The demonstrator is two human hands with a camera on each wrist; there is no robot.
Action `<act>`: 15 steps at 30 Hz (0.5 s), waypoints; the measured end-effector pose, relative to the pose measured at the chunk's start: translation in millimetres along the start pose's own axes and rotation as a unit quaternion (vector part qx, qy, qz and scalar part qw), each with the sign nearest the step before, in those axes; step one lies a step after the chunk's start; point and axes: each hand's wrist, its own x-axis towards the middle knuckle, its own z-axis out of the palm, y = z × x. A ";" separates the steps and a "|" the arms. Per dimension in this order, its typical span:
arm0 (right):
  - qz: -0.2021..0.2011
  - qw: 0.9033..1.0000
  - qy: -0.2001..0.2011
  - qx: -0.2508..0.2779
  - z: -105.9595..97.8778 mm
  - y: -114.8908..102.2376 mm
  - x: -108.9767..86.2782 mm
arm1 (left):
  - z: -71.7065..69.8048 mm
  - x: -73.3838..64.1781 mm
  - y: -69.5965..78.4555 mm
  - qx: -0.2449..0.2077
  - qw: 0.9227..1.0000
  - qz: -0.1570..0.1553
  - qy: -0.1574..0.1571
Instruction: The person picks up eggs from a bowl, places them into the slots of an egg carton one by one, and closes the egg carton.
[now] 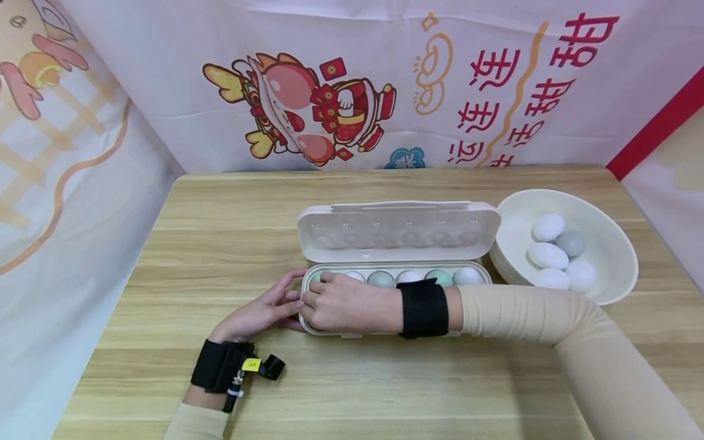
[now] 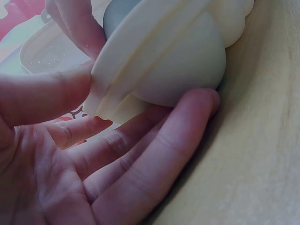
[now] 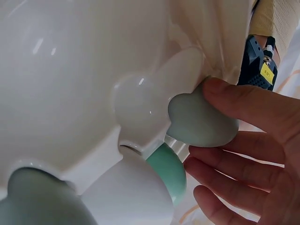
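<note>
Grey-green egg (image 3: 204,121) pinched by the right hand (image 1: 349,302), at the end of the carton (image 1: 398,249) beside the left hand (image 1: 258,315).
Left thumb and fingers grip that end; holding it steady, and releasing only once the egg sits firmly, would probably serve best.

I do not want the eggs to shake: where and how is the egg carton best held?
Probably grip the egg carton at its left end, from the left: thumb on the protruding rim, fingers under the rounded cups. The open lid occupies its far side; the bowl crowds its right end.
</note>
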 end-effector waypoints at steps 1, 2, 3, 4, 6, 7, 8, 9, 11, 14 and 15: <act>-0.001 1.000 -0.003 0.001 0.1 -0.1 -0.1 | 0.0 0.1 -0.1 0.000 1.000 0.000 0.000; -0.003 1.000 -0.008 0.001 -0.2 -0.1 -0.2 | 0.1 0.2 0.0 0.001 1.000 0.000 -0.001; -0.005 1.000 -0.012 0.001 -0.7 0.1 -0.4 | 0.0 0.3 0.1 0.001 1.000 0.001 0.000; -0.007 1.000 -0.014 0.000 -0.7 0.0 -0.6 | 0.3 0.5 0.3 0.001 1.000 0.000 0.000; -0.010 1.000 -0.017 -0.001 -1.2 0.2 -1.2 | 0.4 1.1 0.6 0.000 1.000 -0.001 0.001; -0.011 1.000 -0.018 -0.001 -1.3 0.2 -1.5 | 0.6 1.4 0.8 0.000 1.000 -0.002 0.002; -0.012 1.000 -0.018 -0.001 -1.6 0.2 -1.9 | 0.5 1.5 0.9 0.000 1.000 -0.003 0.002; -0.012 1.000 -0.019 0.000 -1.4 0.1 -2.2 | 0.4 1.6 0.9 0.000 1.000 -0.004 0.002; -0.012 1.000 -0.019 0.001 -1.7 0.3 -3.2 | 0.4 1.7 1.0 -0.002 1.000 -0.006 0.003; -0.014 1.000 -0.027 0.002 -3.2 1.2 -5.0 | 0.3 1.2 0.6 -0.003 1.000 -0.008 0.003; -0.016 0.999 -0.030 0.002 -3.9 1.8 -5.6 | 0.4 1.0 0.5 -0.003 1.000 -0.009 0.003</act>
